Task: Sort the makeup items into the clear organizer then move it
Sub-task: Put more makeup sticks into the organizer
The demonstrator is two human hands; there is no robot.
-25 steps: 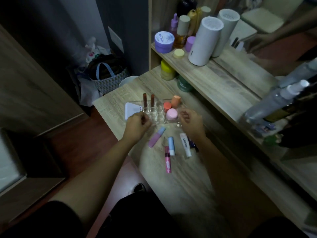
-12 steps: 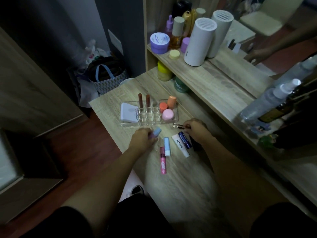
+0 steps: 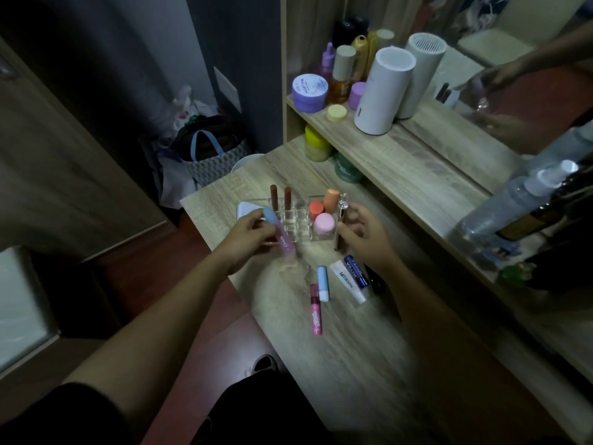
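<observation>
A clear organizer (image 3: 290, 221) is set on the wooden table (image 3: 346, 354), divided into small cells; two brown lipsticks (image 3: 279, 198) are stood upright in its rear cells, and orange and pink pots (image 3: 323, 216) are kept in its right part. "Nivea" can be read on a dark blue stick (image 3: 356, 271), and "LIPS" on the white tube (image 3: 348, 282) beside it. A pink tube (image 3: 281, 236) with a blue cap is pinched in the left hand (image 3: 247, 242) before the organizer. A slim brown tube (image 3: 340, 224) is held upright by the right hand (image 3: 364, 237), fingers curled round it.
</observation>
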